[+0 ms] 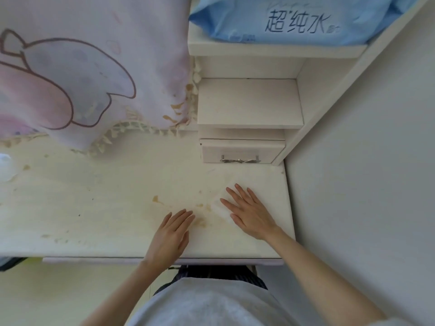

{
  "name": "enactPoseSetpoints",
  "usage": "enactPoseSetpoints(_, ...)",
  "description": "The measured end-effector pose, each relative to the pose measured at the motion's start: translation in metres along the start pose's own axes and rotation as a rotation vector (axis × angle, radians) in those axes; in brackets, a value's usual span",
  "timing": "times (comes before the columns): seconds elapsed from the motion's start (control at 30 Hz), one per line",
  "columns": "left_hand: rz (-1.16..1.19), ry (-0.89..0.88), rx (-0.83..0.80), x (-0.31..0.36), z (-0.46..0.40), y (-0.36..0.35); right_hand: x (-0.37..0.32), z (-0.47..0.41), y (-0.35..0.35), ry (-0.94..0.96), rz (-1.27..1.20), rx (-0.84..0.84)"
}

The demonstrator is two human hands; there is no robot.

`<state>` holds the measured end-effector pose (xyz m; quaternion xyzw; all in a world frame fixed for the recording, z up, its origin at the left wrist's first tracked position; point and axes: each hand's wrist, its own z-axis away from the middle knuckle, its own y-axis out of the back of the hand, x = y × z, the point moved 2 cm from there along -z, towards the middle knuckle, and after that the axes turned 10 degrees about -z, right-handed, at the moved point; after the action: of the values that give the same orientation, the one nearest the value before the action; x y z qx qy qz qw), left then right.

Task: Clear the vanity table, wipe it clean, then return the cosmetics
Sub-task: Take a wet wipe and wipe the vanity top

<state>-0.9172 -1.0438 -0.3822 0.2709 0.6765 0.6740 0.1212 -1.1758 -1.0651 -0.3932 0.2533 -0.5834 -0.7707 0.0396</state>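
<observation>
The cream vanity table [106,208] carries brown stains [202,222] near its front middle and small specks to the left. My right hand [249,212] lies flat, fingers spread, pressing a white wipe [220,207] onto the tabletop at the right. The wipe's left edge shows past my fingers, beside the stains. My left hand [171,234] rests palm down on the table near the front edge, fingers together, holding nothing. No cosmetics are in view on the tabletop.
A pink cartoon cloth [82,67] with a fringe hangs over the table's back left. Shelves [249,102] and a small drawer [242,151] stand at the back right, with a blue wipes pack [294,20] on top. A wall runs along the right.
</observation>
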Motion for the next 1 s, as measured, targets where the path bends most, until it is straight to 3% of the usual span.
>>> enactPoseSetpoints(0.2, 0.034, 0.200, -0.073, 0.001, 0.051, -0.005, 0.018, 0.007, -0.018, -0.150, 0.042, -0.005)
enactPoseSetpoints(0.33, 0.046, 0.219, -0.108, -0.001, 0.065, -0.008, 0.013, 0.029, -0.022, -0.190, 0.024, 0.020)
enactPoseSetpoints(0.57, 0.029, 0.193, -0.165, -0.002, 0.074, -0.020, -0.086, -0.012, -0.052, 0.023, -0.037, 0.048)
enactPoseSetpoints(0.7, 0.014, 0.149, -0.162, -0.005, 0.075, -0.019, -0.084, -0.053, -0.043, 0.072, -0.006, 0.025)
enactPoseSetpoints(0.9, 0.011, 0.152, -0.168, -0.007, 0.077, -0.022, -0.004, -0.022, -0.024, -0.268, -0.012, 0.160)
enactPoseSetpoints(1.0, 0.015, 0.143, -0.149, -0.006, 0.078, -0.025, -0.008, 0.023, -0.033, -0.323, -0.008, 0.152)
